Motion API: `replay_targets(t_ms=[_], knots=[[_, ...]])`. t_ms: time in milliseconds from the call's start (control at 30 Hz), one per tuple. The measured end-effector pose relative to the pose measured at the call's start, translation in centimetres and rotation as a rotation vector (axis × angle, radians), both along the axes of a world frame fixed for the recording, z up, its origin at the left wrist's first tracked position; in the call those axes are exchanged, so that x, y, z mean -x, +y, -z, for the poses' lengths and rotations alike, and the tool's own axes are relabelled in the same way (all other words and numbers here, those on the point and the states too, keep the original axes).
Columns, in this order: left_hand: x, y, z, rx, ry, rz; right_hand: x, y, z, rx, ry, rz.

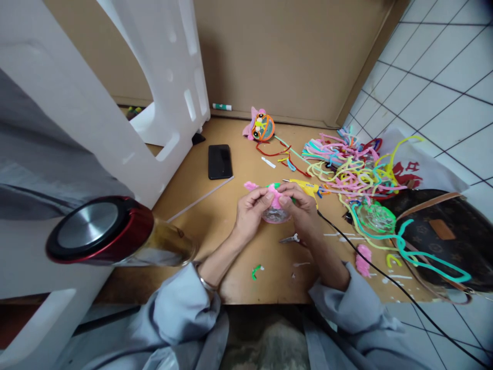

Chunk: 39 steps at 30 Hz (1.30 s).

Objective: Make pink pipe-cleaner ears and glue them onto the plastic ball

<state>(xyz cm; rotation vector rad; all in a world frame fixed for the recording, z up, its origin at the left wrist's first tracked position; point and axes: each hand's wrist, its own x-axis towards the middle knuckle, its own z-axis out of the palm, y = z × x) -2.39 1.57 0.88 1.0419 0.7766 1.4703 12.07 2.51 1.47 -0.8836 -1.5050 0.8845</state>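
Note:
My left hand [248,210] and my right hand [304,208] meet over the middle of the table. Thumbs and fingers of both pinch a fuzzy pink pipe-cleaner piece [275,195]. Below it, between the hands, shows a round, clear, shiny object [276,215] with a pink rim, partly covered by my fingers. Bits of green fuzz appear behind the fingertips. A yellow hot glue gun [306,186] lies just beyond my right hand. Scissors [289,239] rest below that hand, their handles partly hidden under the wrist.
A decorated round figure [264,126] lies at the back, near a black phone [220,161]. Pipe cleaners [346,159] are heaped at right beside a brown handbag [442,236]. A black cable [358,252] crosses the right side. A red-lidded bottle [115,231] stands left.

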Motion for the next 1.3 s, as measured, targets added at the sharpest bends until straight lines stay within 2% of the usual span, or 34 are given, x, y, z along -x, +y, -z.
replay_targets(t_ms=[300,467,667,767,1067,1300], knots=[[0.3,-0.3,-0.2,-0.062,0.179,-0.074,0.1,-0.4,-0.7,-0.063,-0.11,0.01],[0.3,-0.3,0.2,-0.068,0.16,-0.1,0.1,-0.3,-0.7,-0.039,-0.107,-0.02],[-0.1,-0.6,0.1,-0.054,0.083,-0.027,-0.4,0.4,-0.1,0.025,0.021,0.028],[-0.2,-0.8,0.1,-0.06,0.082,-0.053,-0.5,0.6,-0.1,0.069,0.053,0.046],[-0.2,-0.9,-0.6,-0.062,0.118,-0.143,-0.2,0.1,-0.8,-0.024,-0.052,0.031],[-0.4,-1.0,-0.2,-0.056,0.11,-0.159,-0.5,0.3,-0.7,-0.01,-0.033,-0.017]])
